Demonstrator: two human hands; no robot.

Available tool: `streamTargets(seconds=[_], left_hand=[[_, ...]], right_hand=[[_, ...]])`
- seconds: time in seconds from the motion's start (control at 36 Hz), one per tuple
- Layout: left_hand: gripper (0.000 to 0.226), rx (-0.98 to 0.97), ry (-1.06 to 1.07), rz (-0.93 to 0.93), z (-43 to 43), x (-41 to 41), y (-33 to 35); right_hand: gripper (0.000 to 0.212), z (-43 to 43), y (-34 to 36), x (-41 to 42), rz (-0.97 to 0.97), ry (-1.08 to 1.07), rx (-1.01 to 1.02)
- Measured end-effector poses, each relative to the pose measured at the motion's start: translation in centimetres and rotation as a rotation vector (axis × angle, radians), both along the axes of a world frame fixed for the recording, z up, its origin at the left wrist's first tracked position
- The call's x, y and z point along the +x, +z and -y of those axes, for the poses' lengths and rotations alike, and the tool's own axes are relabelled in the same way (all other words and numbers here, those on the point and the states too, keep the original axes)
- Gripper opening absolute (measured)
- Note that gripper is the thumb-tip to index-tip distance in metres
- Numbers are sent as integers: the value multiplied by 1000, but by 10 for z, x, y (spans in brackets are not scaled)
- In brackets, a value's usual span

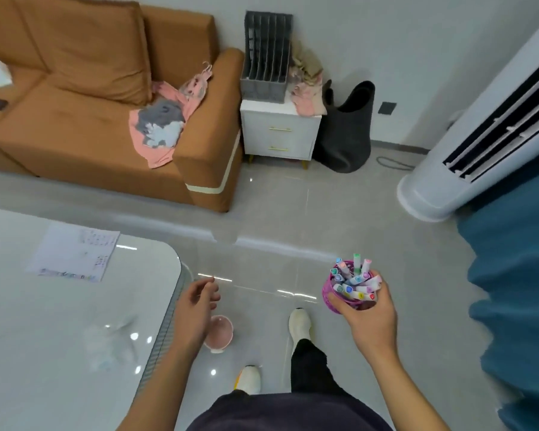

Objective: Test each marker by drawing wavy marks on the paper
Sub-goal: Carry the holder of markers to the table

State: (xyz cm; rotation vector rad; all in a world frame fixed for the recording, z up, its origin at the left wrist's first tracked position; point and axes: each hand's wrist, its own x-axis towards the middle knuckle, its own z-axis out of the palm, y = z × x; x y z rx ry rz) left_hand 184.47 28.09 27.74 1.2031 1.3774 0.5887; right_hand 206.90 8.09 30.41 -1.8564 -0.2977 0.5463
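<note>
My right hand grips a pink mesh cup from below and the side, held in the air over the floor. Several pastel-capped markers stand and lean in the cup. My left hand hangs beside the table's rounded corner with fingers loosely curled and nothing in it. A white sheet of paper with small coloured marks along its near edge lies flat on the glossy white table, far left of the cup.
A pink bowl sits on the grey tiled floor by my left hand, near my white shoes. An orange sofa with clothes, a white nightstand, a standing air conditioner and a blue curtain ring the floor.
</note>
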Motion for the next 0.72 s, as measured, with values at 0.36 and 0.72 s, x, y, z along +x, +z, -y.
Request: streamTargets(seconds=[0.36,0.72], left_hand=[[17,31,450,20,-34,42,9],[16,18,686,-3,-126,29,-1]], right_hand=[[75,-144,-1,105,16,421,15],[72,-309,-16,100,3,669,-27]])
